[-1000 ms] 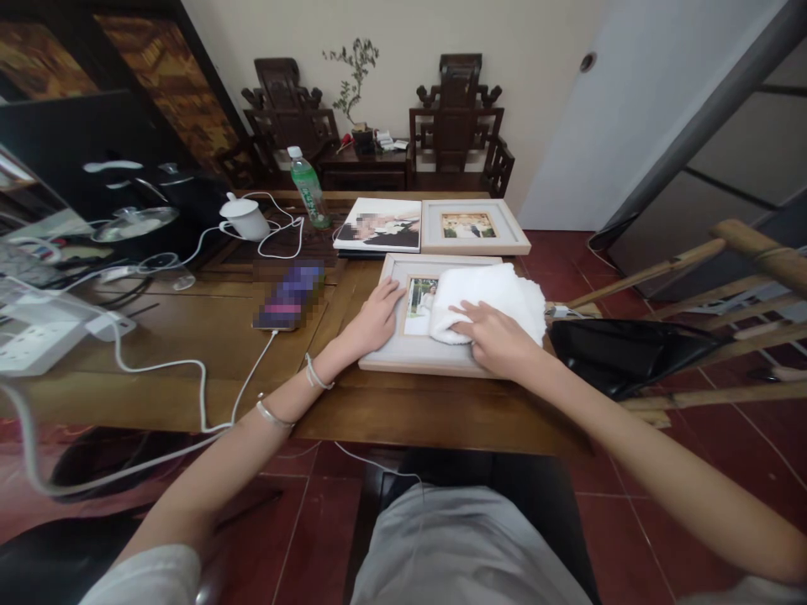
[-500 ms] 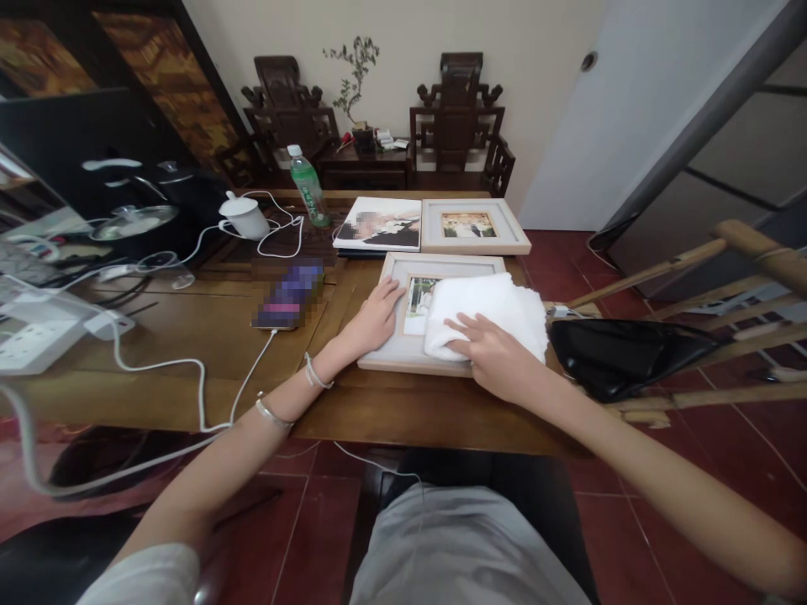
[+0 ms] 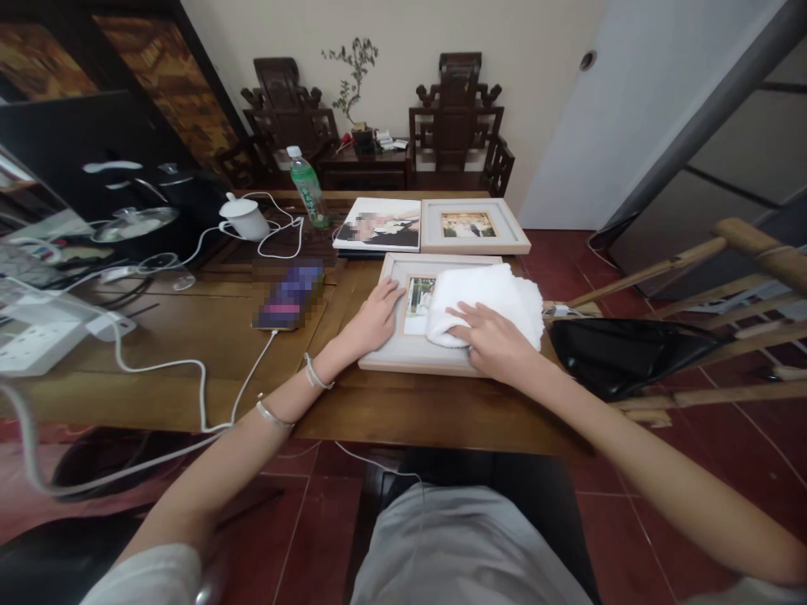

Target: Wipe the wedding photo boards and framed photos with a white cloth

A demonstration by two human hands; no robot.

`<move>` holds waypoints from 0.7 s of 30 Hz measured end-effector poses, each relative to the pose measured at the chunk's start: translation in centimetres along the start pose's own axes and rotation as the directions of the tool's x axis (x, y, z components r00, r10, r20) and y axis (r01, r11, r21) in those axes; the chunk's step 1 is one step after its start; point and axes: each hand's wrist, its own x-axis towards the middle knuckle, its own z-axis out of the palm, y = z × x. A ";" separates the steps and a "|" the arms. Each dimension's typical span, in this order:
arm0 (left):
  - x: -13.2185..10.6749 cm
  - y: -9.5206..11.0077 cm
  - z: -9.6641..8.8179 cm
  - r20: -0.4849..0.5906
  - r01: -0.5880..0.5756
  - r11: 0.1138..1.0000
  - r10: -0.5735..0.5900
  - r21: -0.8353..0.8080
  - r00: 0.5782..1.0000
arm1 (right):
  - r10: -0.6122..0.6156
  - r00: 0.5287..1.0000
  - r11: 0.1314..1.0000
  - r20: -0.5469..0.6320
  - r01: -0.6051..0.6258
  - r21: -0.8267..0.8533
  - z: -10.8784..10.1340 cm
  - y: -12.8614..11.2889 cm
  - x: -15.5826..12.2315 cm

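A pale wooden picture frame (image 3: 378,353) lies flat on the table in front of me, with a small photo (image 3: 417,304) in its wide mat. My left hand (image 3: 377,318) holds the frame by its left side, fingers laid over the rim. On the right half of the frame rests a folded white towel (image 3: 498,294), covering part of the photo and the right rim. My right hand (image 3: 495,336) grips the towel at its near left edge, fingers spread on top. The thumb is hidden.
Behind the frame lie another framed photo (image 3: 510,227) and a picture panel (image 3: 378,210). Leftward are a charging phone (image 3: 287,294), white cables, a power strip (image 3: 38,344), a lidded white cup (image 3: 245,218) and a green bottle (image 3: 308,189). A black object (image 3: 630,353) sits at right.
My right hand and the towel have shifted slightly away from me across the frame. My left hand and the frame stay in place.
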 end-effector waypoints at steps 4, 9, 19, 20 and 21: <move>0.0 0.3 -0.1 0.016 0.014 1.000 -0.014 -0.006 1.000 | -0.030 1.000 0.999 -0.004 0.029 -0.013 0.0 -0.6 -0.5; 0.0 0.6 -0.4 0.040 0.017 1.000 -0.017 0.019 0.999 | -0.057 0.997 0.998 -0.045 0.056 -0.026 -0.5 -2.0 -1.6; 0.0 0.1 -0.3 0.018 -0.003 1.000 0.003 0.006 1.000 | -0.065 0.995 0.998 -0.078 0.065 -0.004 0.0 -1.3 -1.4; 0.1 0.1 -0.3 0.018 -0.009 1.000 0.009 0.005 1.000 | -0.064 0.995 0.998 -0.079 0.065 0.005 0.1 -1.2 -1.3; 0.1 0.0 -0.3 0.018 -0.016 1.000 0.016 0.002 1.000 | -0.062 0.995 0.998 -0.080 0.063 0.014 0.2 -1.1 -1.2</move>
